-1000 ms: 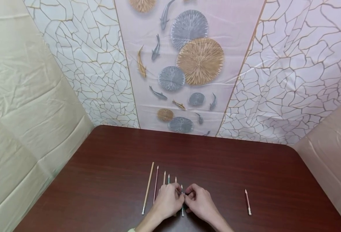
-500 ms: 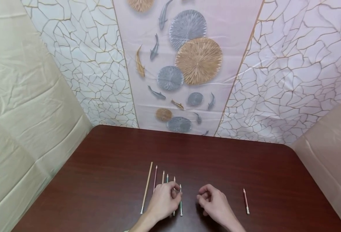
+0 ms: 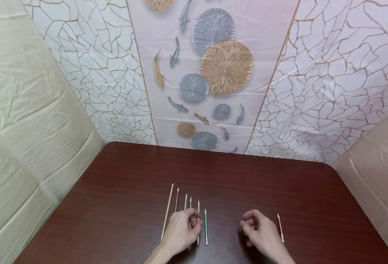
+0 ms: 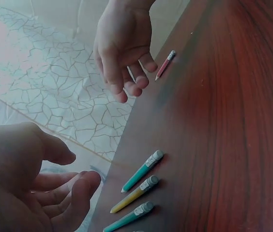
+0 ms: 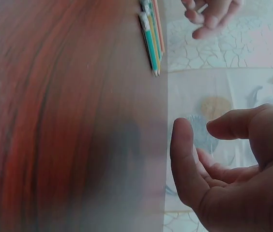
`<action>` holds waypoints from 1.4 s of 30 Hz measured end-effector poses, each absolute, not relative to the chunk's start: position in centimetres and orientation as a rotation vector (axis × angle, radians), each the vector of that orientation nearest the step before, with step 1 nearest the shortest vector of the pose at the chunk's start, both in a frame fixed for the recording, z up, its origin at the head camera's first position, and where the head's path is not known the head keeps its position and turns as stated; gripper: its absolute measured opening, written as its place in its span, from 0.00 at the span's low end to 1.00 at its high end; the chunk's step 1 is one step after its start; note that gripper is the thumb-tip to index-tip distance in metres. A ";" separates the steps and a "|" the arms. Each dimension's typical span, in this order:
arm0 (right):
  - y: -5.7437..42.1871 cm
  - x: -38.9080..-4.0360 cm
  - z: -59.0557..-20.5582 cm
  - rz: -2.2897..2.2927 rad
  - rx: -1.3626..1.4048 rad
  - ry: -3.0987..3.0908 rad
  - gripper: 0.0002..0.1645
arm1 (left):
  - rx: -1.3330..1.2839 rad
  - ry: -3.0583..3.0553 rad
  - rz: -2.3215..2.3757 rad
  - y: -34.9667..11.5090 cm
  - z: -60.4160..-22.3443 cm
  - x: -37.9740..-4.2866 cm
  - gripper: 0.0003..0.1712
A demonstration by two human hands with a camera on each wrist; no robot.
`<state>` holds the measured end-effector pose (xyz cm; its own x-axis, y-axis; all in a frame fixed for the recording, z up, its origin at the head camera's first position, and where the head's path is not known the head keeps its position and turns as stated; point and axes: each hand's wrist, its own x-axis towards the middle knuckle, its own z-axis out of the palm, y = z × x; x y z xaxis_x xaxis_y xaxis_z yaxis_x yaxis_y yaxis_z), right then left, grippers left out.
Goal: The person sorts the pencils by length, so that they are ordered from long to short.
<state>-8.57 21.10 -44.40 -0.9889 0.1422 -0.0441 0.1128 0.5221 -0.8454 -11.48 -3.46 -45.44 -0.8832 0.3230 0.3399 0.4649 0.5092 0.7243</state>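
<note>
My left hand (image 3: 181,229) hovers over a row of pencils, fingers loosely bent and holding nothing. It hides the middle of the row. From left to right run a long gold pencil (image 3: 167,212), a dark red pencil (image 3: 177,200), a yellow one (image 3: 185,201), a teal one (image 3: 191,202), another yellow pencil (image 3: 198,206) and a short green pencil (image 3: 206,227), each shorter towards the right. My right hand (image 3: 262,231), also holding nothing, is in the air just left of a short red pencil (image 3: 280,227). White erasers show in the left wrist view on the green pencil (image 4: 144,171).
The dark red-brown wooden table (image 3: 141,172) has rounded far corners. Behind it hangs a patterned cloth (image 3: 194,110) with fish and round leaf shapes. Pale beige cloth (image 3: 42,146) closes off the left side, and similar cloth (image 3: 372,168) the right.
My right hand has let go near the green pencil and moved right towards the red pencil. My left hand has drawn slightly left, leaving the green pencil lying uncovered.
</note>
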 end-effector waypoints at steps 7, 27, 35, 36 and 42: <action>22.3 -8.4 -44.0 1.523 -0.259 -2.698 0.12 | -0.695 -2.559 -1.279 -3.8 -45.2 -11.1 0.07; 27.6 -7.9 -43.7 1.165 -0.316 -2.791 0.16 | -0.547 -2.517 -1.376 -5.8 -44.9 -10.5 0.09; 30.0 -7.9 -44.4 0.903 -0.288 -2.739 0.12 | -0.479 -2.559 -1.378 -6.4 -45.1 -10.3 0.10; 30.2 -7.9 -44.6 0.883 -0.286 -2.736 0.12 | -0.479 -2.557 -1.378 -6.4 -45.1 -10.3 0.10; 31.2 -8.1 -45.1 0.941 -0.375 -2.794 0.15 | -0.469 -2.559 -1.364 -6.6 -45.3 -10.1 0.10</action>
